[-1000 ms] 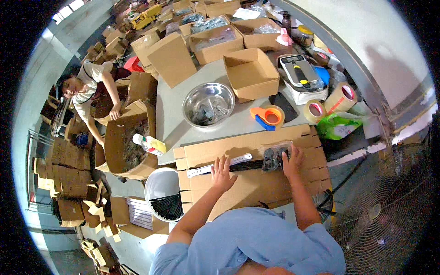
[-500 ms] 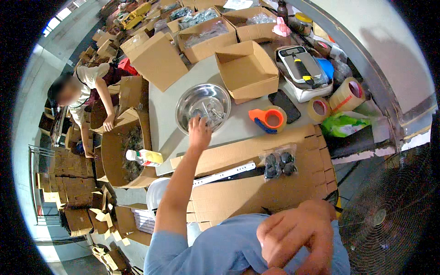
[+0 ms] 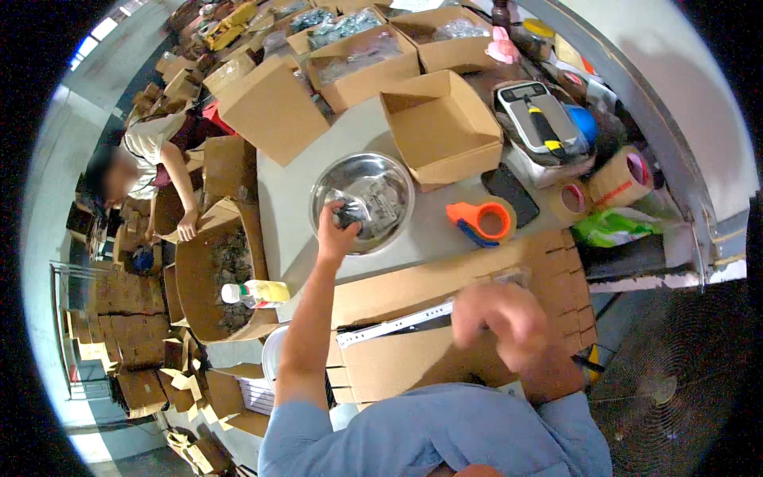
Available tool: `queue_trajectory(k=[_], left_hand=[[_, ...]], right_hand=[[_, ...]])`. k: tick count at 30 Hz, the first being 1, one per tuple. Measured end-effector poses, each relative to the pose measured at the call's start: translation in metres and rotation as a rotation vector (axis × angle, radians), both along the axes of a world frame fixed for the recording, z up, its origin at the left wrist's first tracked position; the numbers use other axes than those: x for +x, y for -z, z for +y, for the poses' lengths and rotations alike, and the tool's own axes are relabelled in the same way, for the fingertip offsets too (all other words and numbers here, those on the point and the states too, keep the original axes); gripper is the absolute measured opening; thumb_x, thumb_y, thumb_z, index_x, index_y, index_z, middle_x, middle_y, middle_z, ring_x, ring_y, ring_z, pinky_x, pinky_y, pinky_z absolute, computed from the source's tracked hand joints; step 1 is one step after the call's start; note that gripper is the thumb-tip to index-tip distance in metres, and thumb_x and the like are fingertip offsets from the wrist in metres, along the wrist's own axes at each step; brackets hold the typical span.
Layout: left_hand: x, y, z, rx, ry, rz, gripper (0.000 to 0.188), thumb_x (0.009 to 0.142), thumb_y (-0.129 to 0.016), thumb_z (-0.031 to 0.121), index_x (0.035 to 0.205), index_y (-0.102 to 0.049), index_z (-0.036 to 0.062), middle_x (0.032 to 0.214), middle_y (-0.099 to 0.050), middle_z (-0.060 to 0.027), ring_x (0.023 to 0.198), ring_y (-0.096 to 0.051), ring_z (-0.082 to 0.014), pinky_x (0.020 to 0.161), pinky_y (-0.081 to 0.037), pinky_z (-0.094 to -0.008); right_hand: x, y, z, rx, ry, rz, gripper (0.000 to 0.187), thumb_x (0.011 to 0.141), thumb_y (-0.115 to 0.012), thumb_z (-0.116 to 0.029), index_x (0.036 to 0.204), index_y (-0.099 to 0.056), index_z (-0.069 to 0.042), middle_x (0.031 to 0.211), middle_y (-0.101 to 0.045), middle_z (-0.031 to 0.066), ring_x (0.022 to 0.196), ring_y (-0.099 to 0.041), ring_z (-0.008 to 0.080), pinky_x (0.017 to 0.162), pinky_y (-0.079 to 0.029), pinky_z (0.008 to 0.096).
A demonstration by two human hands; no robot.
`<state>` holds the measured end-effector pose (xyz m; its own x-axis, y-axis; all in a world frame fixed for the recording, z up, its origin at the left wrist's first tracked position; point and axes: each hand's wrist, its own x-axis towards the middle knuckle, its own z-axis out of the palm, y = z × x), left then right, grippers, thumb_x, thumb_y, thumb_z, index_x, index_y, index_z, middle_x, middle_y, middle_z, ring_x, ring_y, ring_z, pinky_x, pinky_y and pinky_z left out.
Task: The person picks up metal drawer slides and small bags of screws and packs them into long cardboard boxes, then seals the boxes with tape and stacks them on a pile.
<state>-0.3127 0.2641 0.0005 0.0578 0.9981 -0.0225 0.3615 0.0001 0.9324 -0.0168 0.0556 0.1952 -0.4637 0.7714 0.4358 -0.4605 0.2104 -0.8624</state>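
A shiny metal bowl (image 3: 403, 184) stands on the grey table, holding small clear plastic bags of parts (image 3: 380, 200). My left hand (image 3: 335, 232) reaches over its near left rim, thumb and fingers closed on a small clear bag with dark parts (image 3: 348, 210). Above the flat cardboard (image 3: 397, 356), my right hand (image 3: 502, 322) is curled and smeared by motion; whether it holds anything does not show. Beneath it lies a white perforated metal rail (image 3: 395, 324). A bit of clear plastic bag (image 3: 515, 277) shows just beyond that hand, the rest hidden.
An empty cardboard box (image 3: 437, 131), an orange tape dispenser (image 3: 479, 220), a black phone (image 3: 511, 193) and a scale (image 3: 534, 115) stand beyond the bowl. At left are a bottle (image 3: 258, 292) and an open carton (image 3: 191, 274), where another person's hand (image 3: 187, 226) rests. A fan (image 3: 664, 385) stands right.
My left hand has closed on a small bag in the bowl. My right hand has moved up and forward from my body to over the cardboard, covering the bag of black parts.
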Motion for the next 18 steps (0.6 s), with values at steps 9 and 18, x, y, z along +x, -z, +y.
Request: queue_trajectory(k=[9,18], left_hand=[[0.067,-0.099,-0.186,0.625,0.246,0.185,0.087,0.055,-0.077,-0.002,0.129,-0.031,0.0094,0.140,-0.015,-0.0164,0.120,-0.036,-0.0329,0.096,-0.038,-0.0442],[0.066,-0.112,-0.221,-0.344,0.342,-0.625,0.053,0.082,-0.065,0.015,0.127,-0.040,0.0016,0.110,-0.055,-0.0066,0.101,-0.052,-0.0158,0.089,-0.042,-0.0312]], right_hand=[[-0.076,0.122,0.014,-0.580,0.211,0.083,0.072,0.066,-0.077,-0.002,0.127,-0.039,-0.007,0.113,-0.055,0.0060,0.104,-0.054,0.0185,0.090,-0.045,0.0319],[-0.048,0.111,-0.036,-0.595,0.326,-0.214,0.053,0.063,-0.082,-0.014,0.105,-0.050,-0.006,0.092,-0.059,0.0047,0.082,-0.056,0.0136,0.069,-0.048,0.0279]])
